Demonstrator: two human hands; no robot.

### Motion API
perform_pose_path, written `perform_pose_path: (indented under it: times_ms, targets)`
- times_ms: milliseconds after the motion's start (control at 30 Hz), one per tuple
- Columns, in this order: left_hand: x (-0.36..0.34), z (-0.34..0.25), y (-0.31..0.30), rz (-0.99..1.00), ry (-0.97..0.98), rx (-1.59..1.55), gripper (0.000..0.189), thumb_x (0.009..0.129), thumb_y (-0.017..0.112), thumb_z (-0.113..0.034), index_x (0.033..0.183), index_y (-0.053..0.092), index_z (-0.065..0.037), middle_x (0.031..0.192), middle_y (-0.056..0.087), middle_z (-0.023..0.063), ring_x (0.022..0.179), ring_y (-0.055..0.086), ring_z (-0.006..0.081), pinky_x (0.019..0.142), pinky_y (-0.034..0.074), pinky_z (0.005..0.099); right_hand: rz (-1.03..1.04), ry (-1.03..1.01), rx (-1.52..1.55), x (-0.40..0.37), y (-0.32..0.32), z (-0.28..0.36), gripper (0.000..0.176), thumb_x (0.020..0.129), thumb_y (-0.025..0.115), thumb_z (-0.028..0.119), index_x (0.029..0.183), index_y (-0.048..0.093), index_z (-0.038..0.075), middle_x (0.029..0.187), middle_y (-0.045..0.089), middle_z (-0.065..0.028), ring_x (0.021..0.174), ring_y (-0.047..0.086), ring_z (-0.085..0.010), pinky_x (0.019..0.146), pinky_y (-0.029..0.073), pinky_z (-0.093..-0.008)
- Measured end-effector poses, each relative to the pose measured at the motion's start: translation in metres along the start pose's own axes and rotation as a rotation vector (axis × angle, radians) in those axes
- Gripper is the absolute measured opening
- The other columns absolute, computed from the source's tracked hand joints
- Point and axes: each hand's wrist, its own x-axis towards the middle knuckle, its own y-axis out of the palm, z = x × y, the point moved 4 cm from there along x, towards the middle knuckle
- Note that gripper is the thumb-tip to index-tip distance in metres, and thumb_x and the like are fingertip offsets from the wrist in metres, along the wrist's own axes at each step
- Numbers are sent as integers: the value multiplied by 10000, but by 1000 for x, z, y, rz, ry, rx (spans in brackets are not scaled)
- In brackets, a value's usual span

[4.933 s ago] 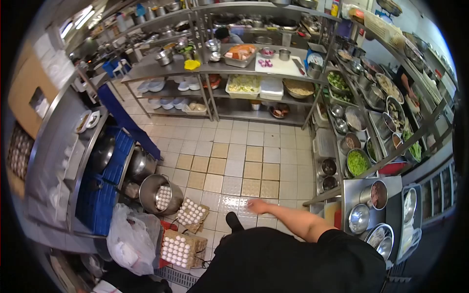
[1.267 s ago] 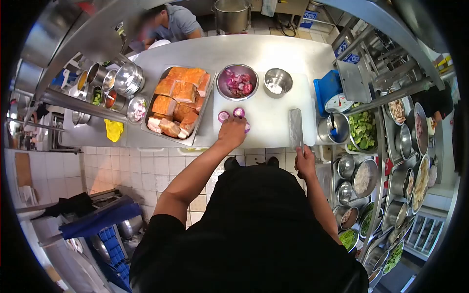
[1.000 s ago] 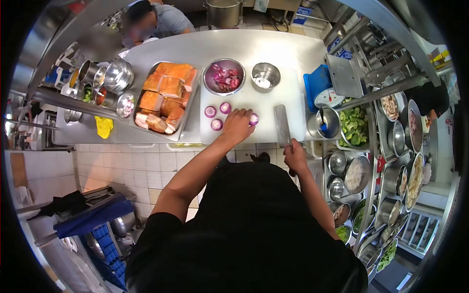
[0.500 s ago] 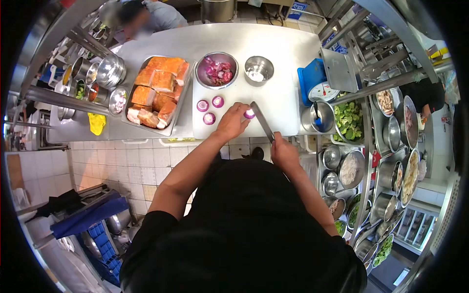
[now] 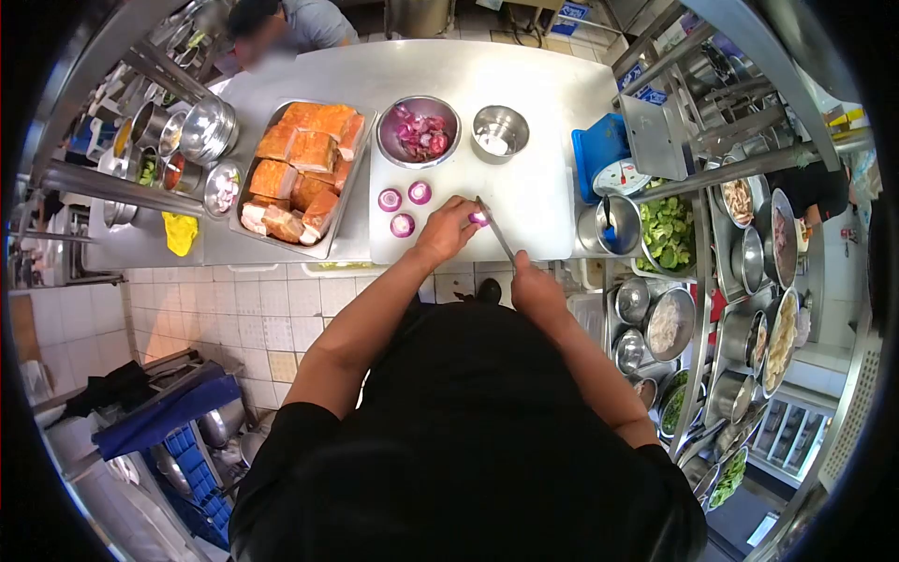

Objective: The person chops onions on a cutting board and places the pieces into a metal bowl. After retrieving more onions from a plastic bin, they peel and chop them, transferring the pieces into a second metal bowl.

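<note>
My left hand (image 5: 449,228) grips a red onion (image 5: 478,218) with bent fingers on a white cutting board (image 5: 534,201). In my right hand (image 5: 536,282) is the handle of a knife (image 5: 498,232); its blade lies against the onion's right side, seen nearly edge-on. Left of my left hand sit three onion pieces, one of them a purple-rimmed onion (image 5: 419,193) with its cut face up. Behind them a steel bowl (image 5: 383,133) holds purple onion pieces, and beside it stands a smaller steel bowl (image 5: 513,122) with something pale at its bottom.
A metal tray (image 5: 330,245) of browned, skin-on meat blocks (image 5: 312,150) stands left of the board. To the right are a blue scale (image 5: 601,148), a steel pot (image 5: 619,245) and greens (image 5: 669,234). A shelf post and rails flank the table. Across it sits another person (image 5: 314,23).
The knife blade has turned from showing its flat side to nearly edge-on at the onion. My right hand has shifted slightly left. The view has moved a little.
</note>
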Motion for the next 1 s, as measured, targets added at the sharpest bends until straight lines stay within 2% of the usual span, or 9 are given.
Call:
perform_pose_path:
  times_ms: [133, 267, 533, 833, 900, 1000]
  targets:
    - [0, 3, 0, -30, -8, -10, 305, 885, 798, -64, 1172, 696, -54, 1190, 701, 146, 1111, 682, 386, 940, 565, 447, 58, -51, 37, 5, -8, 2, 216, 957, 497, 17, 1165, 477, -35, 797, 708, -278, 804, 732, -467, 707, 583, -572]
    - [-1, 2, 0, -34, -2, -21, 305, 886, 799, -63, 1173, 695, -58, 1188, 703, 129, 1105, 690, 376, 933, 569, 443, 60, -53, 55, 11, -5, -3, 226, 958, 480, -5, 1179, 468, -51, 781, 697, -304, 808, 723, -488, 709, 574, -582]
    - [1, 4, 1, -38, -24, -19, 300, 890, 797, -56, 1173, 700, -55, 1186, 716, 120, 1100, 702, 363, 942, 582, 430, 102, -68, 176, 19, -13, 0, 239, 979, 435, -13, 1206, 443, -89, 863, 687, -368, 859, 687, -562, 784, 524, -632]
    - [0, 11, 7, -52, 2, -45, 315, 891, 794, -32, 1189, 693, -41, 1180, 713, 132, 1070, 720, 342, 921, 617, 409, 210, -10, 164, 40, -5, 5, 307, 992, 428, 17, 1280, 424, -87, 907, 684, -392, 909, 686, -573, 821, 521, -640]
    - [0, 8, 3, -46, 10, -53, 317, 891, 792, -23, 1190, 689, -40, 1178, 710, 138, 1066, 721, 340, 927, 623, 404, 164, -2, 201, 42, 16, -1, 312, 993, 434, 26, 1286, 422, -82, 912, 685, -395, 910, 687, -574, 823, 523, -643]
    - [0, 9, 4, -1, -33, -60, 309, 891, 772, -50, 1187, 681, -51, 1192, 689, 141, 1106, 678, 386, 949, 563, 451, 89, 5, 242, 41, 25, -5, 311, 996, 443, 33, 1287, 421, -72, 923, 688, -396, 909, 690, -574, 825, 526, -647]
